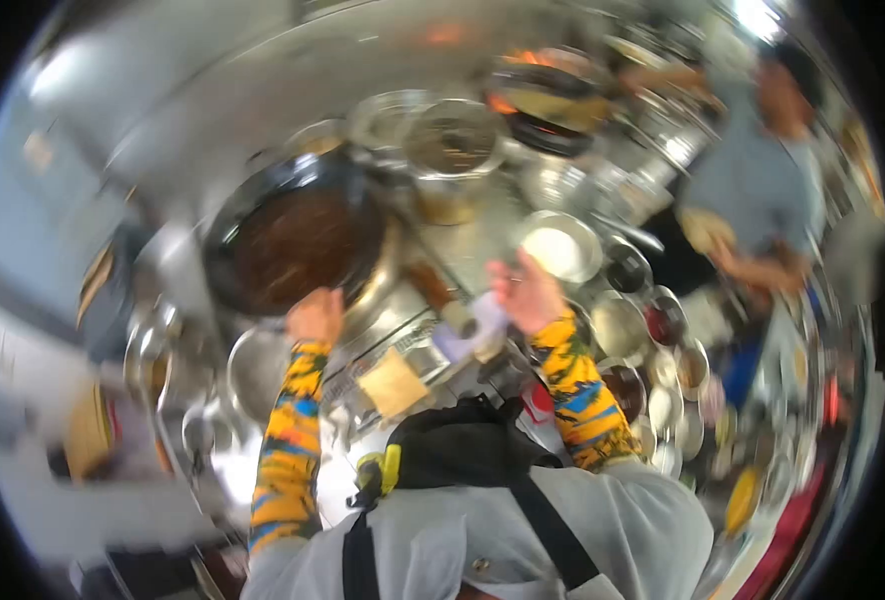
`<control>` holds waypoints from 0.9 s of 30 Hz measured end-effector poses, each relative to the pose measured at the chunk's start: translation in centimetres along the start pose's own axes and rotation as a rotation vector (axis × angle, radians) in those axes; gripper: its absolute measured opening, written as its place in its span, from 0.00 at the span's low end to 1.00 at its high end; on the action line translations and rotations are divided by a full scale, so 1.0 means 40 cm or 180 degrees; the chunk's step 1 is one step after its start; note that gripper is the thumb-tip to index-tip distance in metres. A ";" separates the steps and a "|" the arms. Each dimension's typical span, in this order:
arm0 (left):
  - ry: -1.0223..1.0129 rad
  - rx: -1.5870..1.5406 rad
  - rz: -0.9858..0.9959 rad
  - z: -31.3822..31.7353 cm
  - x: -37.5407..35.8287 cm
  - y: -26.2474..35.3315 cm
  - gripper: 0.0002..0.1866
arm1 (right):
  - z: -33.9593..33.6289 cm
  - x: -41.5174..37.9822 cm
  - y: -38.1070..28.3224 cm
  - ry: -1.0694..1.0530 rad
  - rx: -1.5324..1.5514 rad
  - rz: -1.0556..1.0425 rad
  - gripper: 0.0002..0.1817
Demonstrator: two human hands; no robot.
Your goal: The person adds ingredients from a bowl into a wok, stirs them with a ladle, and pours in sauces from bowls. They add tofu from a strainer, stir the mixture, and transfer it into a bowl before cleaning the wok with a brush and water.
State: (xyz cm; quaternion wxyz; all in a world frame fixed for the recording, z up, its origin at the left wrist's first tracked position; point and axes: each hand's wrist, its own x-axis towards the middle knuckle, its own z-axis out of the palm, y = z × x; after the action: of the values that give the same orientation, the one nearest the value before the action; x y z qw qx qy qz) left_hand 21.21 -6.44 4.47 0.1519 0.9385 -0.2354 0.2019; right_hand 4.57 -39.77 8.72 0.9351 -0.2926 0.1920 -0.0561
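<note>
A large dark wok (pixel 225 235) with brown sauce or food in it sits at the left of the counter. At its near rim is my left hand (pixel 318 316), its fingers curled closed on the edge; blur hides the exact grip. My right hand (pixel 529 295) is raised right of the wok, fingers apart and nothing visible in it. Just below and left of that hand is a lilac cloth-like thing (pixel 468 335), blurred. Beyond the hand stands a metal bowl (pixel 561 243) with white contents. A tan square block or pad (pixel 393 383) lies between my forearms.
Several seasoning containers (pixel 620 325) line the right side. Behind the wok is a pot with a strainer (pixel 453 138). Flames rise around another wok (pixel 548 95) at the back. A co-worker (pixel 763 180) stands at the right. A metal bowl (pixel 260 375) sits near my left forearm.
</note>
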 end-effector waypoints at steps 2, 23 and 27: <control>-0.0419 0.0353 0.0669 0.059 0.001 -0.065 0.20 | -0.010 -0.068 0.053 -0.0076 -0.0029 -0.0217 0.23; -0.0993 -0.2952 0.1506 -0.033 -0.209 0.442 0.20 | -0.281 -1.163 0.590 0.3565 0.1196 -0.1999 0.13; -0.1653 -0.2980 0.1992 -0.062 -0.341 0.587 0.21 | -0.297 -1.353 0.620 0.4036 0.1230 -0.2187 0.13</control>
State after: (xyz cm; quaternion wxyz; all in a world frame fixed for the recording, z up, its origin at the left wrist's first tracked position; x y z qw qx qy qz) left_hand -2.38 -20.12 4.97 0.4188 0.6772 -0.5924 -0.1228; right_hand -50.06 -13.86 3.31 0.6095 -0.0781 0.5789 -0.5359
